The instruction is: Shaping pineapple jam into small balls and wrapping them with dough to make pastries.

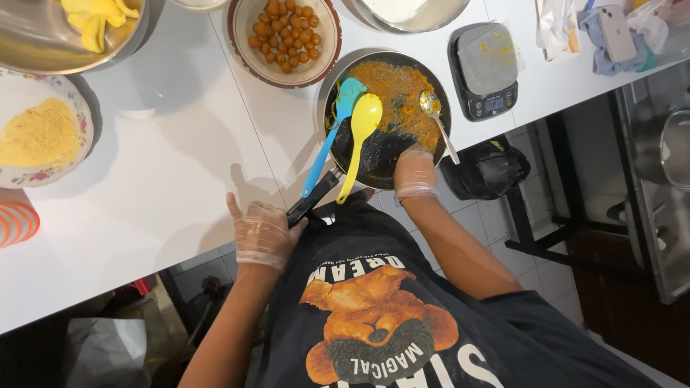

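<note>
A black frying pan (374,154) with orange-yellow crumbly food stands at the white table's front edge. A blue spatula (332,133), a yellow spatula (359,136) and a metal spoon (435,115) rest in it. My left hand (260,231), in a clear glove, grips the pan's black handle (313,197). My right hand (415,171), also gloved, reaches into the pan's near right side, fingers down on the food; what they hold is hidden.
A bowl of small orange balls (284,36) sits behind the pan. A patterned bowl of yellow powder (39,133) stands at far left, a metal bowl (43,43) with yellow pieces above it. A digital scale (487,68) is right of the pan, a phone (617,32) on cloths beyond.
</note>
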